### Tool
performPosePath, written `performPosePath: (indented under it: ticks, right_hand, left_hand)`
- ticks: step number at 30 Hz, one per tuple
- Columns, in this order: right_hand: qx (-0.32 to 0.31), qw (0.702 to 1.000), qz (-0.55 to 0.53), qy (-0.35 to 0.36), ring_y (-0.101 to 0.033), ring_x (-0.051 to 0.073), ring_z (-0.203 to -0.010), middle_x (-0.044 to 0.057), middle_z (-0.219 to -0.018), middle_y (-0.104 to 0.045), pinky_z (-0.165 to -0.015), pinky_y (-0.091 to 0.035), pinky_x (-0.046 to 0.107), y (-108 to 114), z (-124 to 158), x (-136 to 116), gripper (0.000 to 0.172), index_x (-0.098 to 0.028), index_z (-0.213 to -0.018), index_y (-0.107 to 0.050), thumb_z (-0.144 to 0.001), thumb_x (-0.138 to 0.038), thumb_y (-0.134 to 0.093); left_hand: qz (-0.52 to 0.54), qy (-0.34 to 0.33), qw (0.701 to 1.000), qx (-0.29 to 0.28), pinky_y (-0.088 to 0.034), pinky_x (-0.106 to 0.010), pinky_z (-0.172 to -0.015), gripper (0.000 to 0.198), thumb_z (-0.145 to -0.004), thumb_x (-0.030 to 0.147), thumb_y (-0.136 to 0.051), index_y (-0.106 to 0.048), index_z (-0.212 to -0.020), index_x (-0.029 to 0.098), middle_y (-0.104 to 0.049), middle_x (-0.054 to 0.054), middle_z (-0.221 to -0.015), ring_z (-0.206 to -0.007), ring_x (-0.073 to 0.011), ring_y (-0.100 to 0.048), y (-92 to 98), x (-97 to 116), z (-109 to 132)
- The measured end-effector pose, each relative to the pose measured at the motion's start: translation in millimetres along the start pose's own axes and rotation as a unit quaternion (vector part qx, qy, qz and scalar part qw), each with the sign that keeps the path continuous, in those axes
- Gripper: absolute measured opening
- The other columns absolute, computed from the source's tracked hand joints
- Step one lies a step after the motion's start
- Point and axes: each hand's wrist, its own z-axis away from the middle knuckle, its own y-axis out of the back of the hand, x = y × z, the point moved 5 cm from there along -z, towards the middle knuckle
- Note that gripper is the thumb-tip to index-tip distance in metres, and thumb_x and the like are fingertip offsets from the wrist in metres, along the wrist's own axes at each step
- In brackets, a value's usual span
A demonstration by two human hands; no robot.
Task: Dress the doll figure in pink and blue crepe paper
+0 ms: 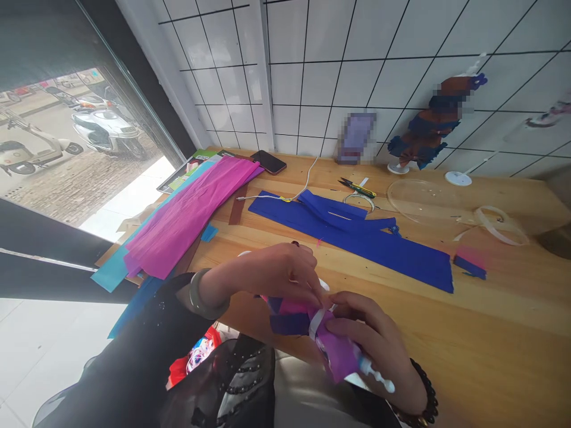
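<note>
A small wrapped bundle [339, 353] of purple and pink paper is held near the table's front edge, over my lap. A dark blue piece [289, 324] sticks out from its left side, and a white knobbed rod end pokes out at its lower right. Round its middle runs a narrow white strip [316, 323]. My left hand [285, 270] pinches at the top of this strip, fingers pressed together. From the right, my right hand [372, 336] wraps round the bundle, its fingertips meeting the left ones at the strip. What lies under the paper is hidden.
Blue paper [357, 238] lies across the wooden table, with magenta sheets [191, 214] at left. Behind are a phone [268, 161], a white cable [307, 178], yellow-black snips [359, 188], a tape roll [495, 224] and a decorated figure [428, 131] by the tiled wall.
</note>
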Motion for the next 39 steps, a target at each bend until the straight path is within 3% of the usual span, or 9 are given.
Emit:
performPosePath:
  ticks: [7,21,34,39]
  right_hand:
    - [-0.006,0.999,0.016,0.047,-0.065,0.017,-0.095,0.008,-0.116,-0.062,-0.074,-0.055,0.027,5.2,-5.4,-8.7,0.025,-0.027,-0.11,-0.063,-0.088,-0.016,-0.056]
    - [-0.031,0.999,0.005,0.041,-0.064,0.017,-0.089,0.006,-0.105,-0.064,-0.07,-0.05,0.026,2.6,-4.6,-6.4,0.032,-0.026,-0.111,-0.059,-0.082,-0.012,-0.061]
    - [-0.011,0.998,-0.015,0.061,-0.066,0.018,-0.092,0.008,-0.102,-0.067,-0.071,-0.053,0.026,6.7,-13.6,-11.2,0.022,-0.025,-0.109,-0.059,-0.088,-0.02,-0.057]
    - [-0.011,0.998,-0.018,0.064,-0.066,0.018,-0.091,0.009,-0.104,-0.065,-0.069,-0.054,0.027,6.6,-15.4,-11.7,0.021,-0.024,-0.11,-0.058,-0.088,-0.026,-0.058]
  left_hand:
    - [0.054,-0.006,0.998,-0.033,-0.041,-0.024,-0.075,0.012,-0.083,0.028,-0.064,-0.073,-0.087,0.021,-0.069,-0.001,-0.07,-0.062,-0.0089,-0.053,-7.5,0.8,-7.9]
    - [0.011,-0.033,0.999,-0.021,-0.042,-0.024,-0.074,0.012,-0.084,0.028,-0.063,-0.073,-0.081,0.022,-0.059,-0.002,-0.064,-0.065,-0.0109,-0.051,-8.3,-2.8,-8.2]
    - [-0.009,0.004,1.0,0.008,-0.043,-0.023,-0.069,0.012,-0.083,0.025,-0.064,-0.073,-0.08,0.018,-0.056,-0.003,-0.065,-0.07,-0.0118,-0.051,6.6,2.9,-2.4]
    - [-0.08,-0.026,0.996,0.04,-0.043,-0.026,-0.071,0.014,-0.085,0.024,-0.061,-0.073,-0.081,0.018,-0.053,-0.002,-0.061,-0.064,-0.0115,-0.046,17.0,12.5,5.6]
